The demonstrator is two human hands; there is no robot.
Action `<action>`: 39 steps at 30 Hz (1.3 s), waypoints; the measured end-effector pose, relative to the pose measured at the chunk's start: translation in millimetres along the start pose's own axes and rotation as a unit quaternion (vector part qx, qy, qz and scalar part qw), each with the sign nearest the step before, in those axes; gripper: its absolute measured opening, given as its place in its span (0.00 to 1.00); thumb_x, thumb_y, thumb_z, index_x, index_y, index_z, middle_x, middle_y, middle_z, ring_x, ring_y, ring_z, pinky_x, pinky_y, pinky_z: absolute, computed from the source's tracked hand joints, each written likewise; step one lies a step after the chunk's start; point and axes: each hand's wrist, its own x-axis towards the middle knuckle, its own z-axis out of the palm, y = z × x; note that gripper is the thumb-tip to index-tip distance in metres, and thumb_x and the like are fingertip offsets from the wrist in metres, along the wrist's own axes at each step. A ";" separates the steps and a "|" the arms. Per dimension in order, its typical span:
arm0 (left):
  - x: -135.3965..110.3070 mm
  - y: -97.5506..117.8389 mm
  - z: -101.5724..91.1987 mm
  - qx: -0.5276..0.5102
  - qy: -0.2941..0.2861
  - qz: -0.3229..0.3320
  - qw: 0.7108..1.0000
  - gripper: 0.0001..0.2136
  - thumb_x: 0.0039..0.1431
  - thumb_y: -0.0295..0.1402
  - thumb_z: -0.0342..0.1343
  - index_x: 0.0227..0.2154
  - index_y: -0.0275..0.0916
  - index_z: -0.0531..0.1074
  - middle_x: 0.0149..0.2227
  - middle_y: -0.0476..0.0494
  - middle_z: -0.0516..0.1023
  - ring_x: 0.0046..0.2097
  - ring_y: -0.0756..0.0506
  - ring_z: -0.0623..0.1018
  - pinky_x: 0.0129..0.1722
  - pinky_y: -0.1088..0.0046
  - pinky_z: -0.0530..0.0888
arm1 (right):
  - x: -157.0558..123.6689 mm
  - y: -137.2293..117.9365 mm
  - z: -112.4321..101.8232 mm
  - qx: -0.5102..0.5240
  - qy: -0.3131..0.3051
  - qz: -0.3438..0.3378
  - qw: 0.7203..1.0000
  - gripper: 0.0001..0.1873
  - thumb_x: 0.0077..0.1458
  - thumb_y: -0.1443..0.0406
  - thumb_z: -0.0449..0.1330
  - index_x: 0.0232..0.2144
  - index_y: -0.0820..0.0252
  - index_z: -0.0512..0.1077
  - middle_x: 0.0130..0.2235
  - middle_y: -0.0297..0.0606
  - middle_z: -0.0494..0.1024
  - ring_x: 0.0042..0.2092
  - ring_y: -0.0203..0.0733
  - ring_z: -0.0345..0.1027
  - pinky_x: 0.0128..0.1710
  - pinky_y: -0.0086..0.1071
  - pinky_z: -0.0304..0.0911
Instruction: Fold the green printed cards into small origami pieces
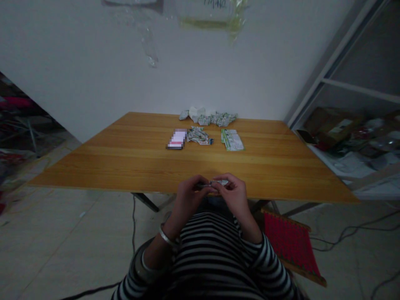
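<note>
Over the front edge of the wooden table [150, 166], both of my hands pinch a narrow folded piece of printed paper [222, 182]. My left hand [191, 196] grips its left end between thumb and fingers. From the other side, my right hand [233, 192] holds the right part, with the thumbs close together in the middle. Much of the paper is hidden behind the fingers. Further back lies a small heap of folded paper pieces [198, 135]. To its right is a flat stack of green and white printed sheets [233, 140].
A phone-like object [177, 138] with a blurred-out screen lies left of the heap. Crumpled printed paper [223, 119] lines the table's back edge by the wall. A red woven stool [292, 241] stands below at right, near cables. Shelves with boxes [331, 125] are at far right.
</note>
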 end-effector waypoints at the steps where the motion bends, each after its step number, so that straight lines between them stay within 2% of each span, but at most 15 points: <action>1: 0.1 0.6 -2.4 0.003 0.005 -0.002 1.000 0.05 0.48 0.31 0.65 0.26 0.38 0.75 0.27 0.47 0.79 0.30 0.47 0.78 0.31 0.73 0.75 | 0.4 -0.4 -3.7 0.013 -0.034 0.008 0.999 0.10 0.45 0.61 0.69 0.31 0.57 0.77 0.26 0.33 0.80 0.24 0.37 0.73 0.24 0.29 0.70; 3: 0.5 3.0 -7.1 -0.006 -0.011 0.003 1.000 0.04 0.47 0.29 0.66 0.27 0.38 0.77 0.28 0.45 0.80 0.31 0.46 0.79 0.32 0.72 0.76 | 1.7 -0.7 -12.7 0.038 -0.097 0.011 0.994 0.13 0.43 0.62 0.70 0.34 0.56 0.78 0.32 0.34 0.82 0.30 0.41 0.77 0.31 0.32 0.73; 6: 1.1 7.9 -12.1 -0.027 -0.076 0.027 0.996 0.05 0.46 0.27 0.66 0.29 0.38 0.80 0.32 0.43 0.81 0.34 0.45 0.80 0.35 0.71 0.77 | 3.9 -0.2 -25.3 0.017 -0.143 -0.011 0.990 0.15 0.41 0.65 0.72 0.35 0.56 0.79 0.34 0.34 0.83 0.35 0.42 0.78 0.36 0.32 0.73; 8: 1.0 9.7 -12.9 -0.017 -0.081 0.045 0.996 0.04 0.47 0.27 0.66 0.29 0.39 0.81 0.32 0.42 0.81 0.34 0.45 0.80 0.34 0.71 0.77 | 5.1 -0.1 -30.1 -0.009 -0.147 -0.036 0.988 0.13 0.42 0.65 0.72 0.35 0.55 0.80 0.34 0.34 0.84 0.35 0.42 0.78 0.36 0.32 0.73; 13: -1.2 7.9 -10.7 0.059 -0.037 0.084 0.994 0.05 0.52 0.26 0.61 0.27 0.41 0.80 0.31 0.43 0.82 0.33 0.45 0.80 0.33 0.72 0.75 | 6.3 -2.6 -34.2 -0.132 -0.115 -0.131 0.976 0.02 0.47 0.64 0.70 0.27 0.54 0.80 0.29 0.33 0.83 0.30 0.42 0.78 0.31 0.31 0.71; 16: -2.7 7.1 -11.0 0.090 -0.046 0.065 0.993 0.05 0.52 0.25 0.60 0.27 0.41 0.80 0.30 0.44 0.83 0.32 0.44 0.81 0.33 0.71 0.74 | 7.8 -6.5 -39.1 -0.194 -0.142 -0.165 0.957 0.02 0.48 0.63 0.69 0.26 0.54 0.80 0.28 0.33 0.83 0.29 0.42 0.77 0.31 0.30 0.70; 21: -2.5 6.0 -10.9 0.100 -0.071 0.037 0.992 0.06 0.53 0.26 0.60 0.27 0.42 0.80 0.28 0.47 0.84 0.30 0.45 0.81 0.32 0.72 0.73 | 14.3 -16.8 -46.5 -0.255 -0.244 -0.176 0.919 0.12 0.46 0.59 0.70 0.34 0.54 0.78 0.33 0.33 0.82 0.34 0.42 0.77 0.34 0.31 0.69; 24: -1.4 4.3 -9.9 0.085 -0.096 0.014 0.992 0.05 0.54 0.27 0.60 0.28 0.41 0.80 0.28 0.48 0.84 0.30 0.45 0.81 0.32 0.73 0.73 | 17.5 -17.6 -45.9 -0.274 -0.253 -0.185 0.909 0.07 0.50 0.61 0.68 0.32 0.55 0.77 0.31 0.33 0.81 0.33 0.41 0.75 0.33 0.30 0.67; 26: -0.4 2.9 -10.2 0.067 -0.100 0.002 0.993 0.03 0.54 0.29 0.61 0.30 0.40 0.80 0.29 0.47 0.84 0.31 0.45 0.81 0.32 0.73 0.73 | 18.2 -14.2 -43.9 -0.244 -0.235 -0.156 0.928 0.05 0.52 0.62 0.66 0.28 0.56 0.75 0.27 0.32 0.79 0.29 0.39 0.74 0.29 0.29 0.66; 29: 1.1 0.8 -12.0 0.062 -0.099 -0.014 0.993 0.06 0.52 0.34 0.64 0.31 0.38 0.78 0.27 0.47 0.82 0.28 0.46 0.79 0.27 0.75 0.71 | 18.3 -8.0 -39.7 -0.141 -0.224 -0.033 0.964 0.08 0.51 0.61 0.65 0.26 0.56 0.71 0.20 0.28 0.75 0.21 0.38 0.71 0.21 0.27 0.65; 31: 1.9 -0.2 -13.0 0.088 -0.095 -0.015 0.992 0.07 0.51 0.36 0.64 0.29 0.37 0.76 0.24 0.48 0.79 0.26 0.48 0.76 0.23 0.77 0.67 | 18.8 -6.7 -37.0 -0.082 -0.227 0.048 0.969 0.10 0.50 0.60 0.66 0.25 0.57 0.69 0.17 0.27 0.74 0.18 0.37 0.69 0.18 0.27 0.64; 33: 2.9 -0.9 -13.1 0.118 -0.092 -0.007 0.989 0.07 0.52 0.35 0.63 0.28 0.36 0.75 0.22 0.50 0.77 0.24 0.50 0.73 0.22 0.78 0.64 | 20.4 -8.6 -35.8 -0.058 -0.234 0.096 0.966 0.13 0.49 0.59 0.66 0.23 0.57 0.67 0.16 0.27 0.73 0.16 0.35 0.67 0.15 0.26 0.62; 36: 5.7 -1.7 -11.9 0.136 -0.088 0.003 0.987 0.08 0.52 0.34 0.63 0.25 0.37 0.72 0.19 0.52 0.71 0.22 0.51 0.68 0.20 0.79 0.60 | 25.6 -14.8 -37.3 -0.071 -0.258 0.114 0.957 0.14 0.48 0.58 0.67 0.22 0.58 0.67 0.15 0.27 0.73 0.15 0.34 0.66 0.14 0.24 0.60; 39: 10.4 -3.7 -9.0 0.103 -0.083 0.004 0.991 0.09 0.49 0.33 0.64 0.22 0.36 0.69 0.20 0.52 0.71 0.24 0.51 0.69 0.21 0.79 0.62 | 32.2 -20.0 -40.4 -0.097 -0.288 0.100 0.947 0.14 0.48 0.59 0.66 0.22 0.58 0.67 0.16 0.28 0.74 0.17 0.35 0.69 0.16 0.24 0.62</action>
